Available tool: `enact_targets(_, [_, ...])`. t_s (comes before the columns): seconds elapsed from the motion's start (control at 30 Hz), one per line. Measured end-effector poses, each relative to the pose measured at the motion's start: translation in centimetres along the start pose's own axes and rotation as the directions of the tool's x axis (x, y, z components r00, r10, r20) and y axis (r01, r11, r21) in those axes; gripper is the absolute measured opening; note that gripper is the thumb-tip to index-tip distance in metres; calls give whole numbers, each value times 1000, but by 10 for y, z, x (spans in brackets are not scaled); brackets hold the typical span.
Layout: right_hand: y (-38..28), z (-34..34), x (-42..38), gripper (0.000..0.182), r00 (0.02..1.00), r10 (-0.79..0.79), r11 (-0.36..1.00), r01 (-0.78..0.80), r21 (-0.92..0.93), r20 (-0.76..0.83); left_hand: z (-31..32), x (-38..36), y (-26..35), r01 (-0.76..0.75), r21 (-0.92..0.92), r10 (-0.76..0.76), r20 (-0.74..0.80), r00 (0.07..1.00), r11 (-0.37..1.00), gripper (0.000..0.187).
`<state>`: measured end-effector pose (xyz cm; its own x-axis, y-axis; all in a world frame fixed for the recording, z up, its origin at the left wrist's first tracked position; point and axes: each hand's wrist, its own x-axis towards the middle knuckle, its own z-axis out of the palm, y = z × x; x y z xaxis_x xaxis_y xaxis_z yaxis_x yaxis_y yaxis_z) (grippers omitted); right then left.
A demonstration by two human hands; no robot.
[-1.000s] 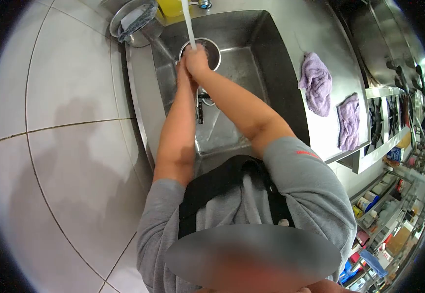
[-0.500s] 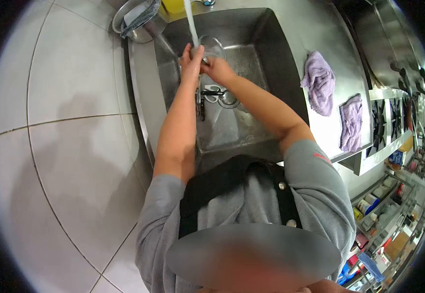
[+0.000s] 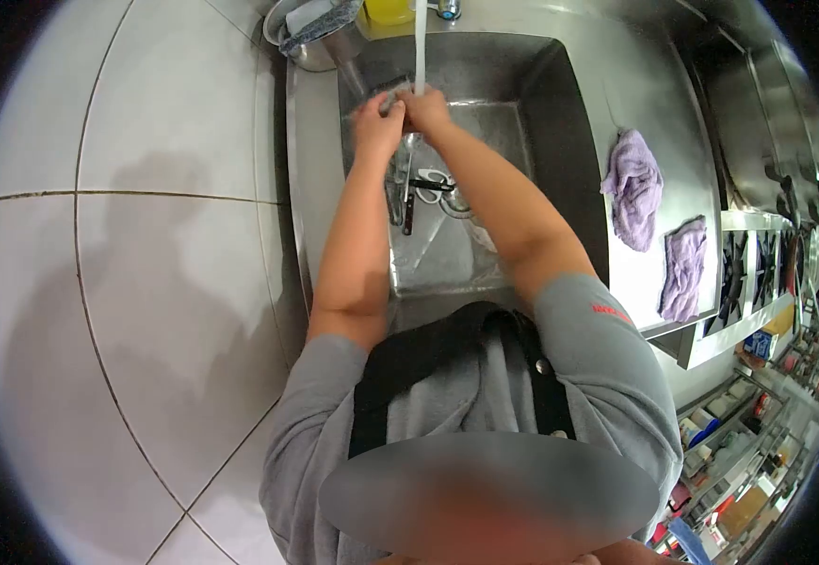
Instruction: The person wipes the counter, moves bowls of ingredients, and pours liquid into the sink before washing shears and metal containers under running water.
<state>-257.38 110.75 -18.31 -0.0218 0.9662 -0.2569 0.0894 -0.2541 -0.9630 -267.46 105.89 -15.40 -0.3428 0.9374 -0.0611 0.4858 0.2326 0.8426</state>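
Observation:
My left hand [image 3: 378,130] and my right hand [image 3: 426,112] are close together at the far side of the steel sink [image 3: 574,169], by the stream of running water [image 3: 420,52]. The fingers of both are curled round a small greyish wet thing [image 3: 388,102]; blur and the fingers hide its kind. Below the hands, on the sink floor, lie a black-handled knife [image 3: 409,215] and scissors with white handles [image 3: 431,191]. A round metal utensil [image 3: 457,203] is partly covered by my right forearm.
A metal pot [image 3: 320,55] with a dark cloth on its rim stands at the sink's back left corner. Beside it is a yellow container [image 3: 390,9]. Two purple cloths [image 3: 633,188] lie on the steel counter [image 3: 607,85] to the right, near a stove [image 3: 734,273].
The view has shifted, so the sink sits further right and lower. My right hand has moved under the water stream, closer to my left; both still work on the small thing.

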Motion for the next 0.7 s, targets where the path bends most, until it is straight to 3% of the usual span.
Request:
enact_targets(0.03, [-2,-10,1,28,998,-39,980,46,-192,44,-21,-8,16,-252,153,270,-108,957,956,32])
enact_targets(0.07, [-5,-19,1,31,993,-66,922,97,-375,94,-35,-1,20,-188,53,193,-126,973,981,23])
enact_targets(0.1, [-11,-28,-8,30,982,-132,803,186,-565,137,-51,7,24,-101,205,139,-178,974,974,18])
enact_targets(0.17, [-7,-42,-26,27,973,-120,828,208,-520,199,-79,20,34,-136,573,417,-394,819,808,18])
enact_targets(0.2, [-8,-47,-31,25,966,-120,840,221,-496,228,-91,38,25,-283,512,491,-332,805,811,21])
enact_targets(0.3, [9,-55,-38,27,954,-148,745,281,-605,261,-94,73,-9,-194,716,397,-127,909,671,50])
enact_targets(0.37, [25,-56,-36,27,955,-119,777,261,-573,273,-87,71,-13,-128,844,327,-59,943,521,65])
enact_targets(0.47, [35,-54,-39,28,952,-73,762,246,-599,298,-86,54,2,-68,867,133,2,991,494,75])
enact_targets(0.6, [33,-45,-33,27,969,-115,839,213,-501,218,-76,54,0,-95,843,170,4,985,530,77])
enact_targets(0.7, [11,-38,-34,25,963,-158,821,251,-512,218,-60,52,-3,-125,785,237,-29,971,606,79])
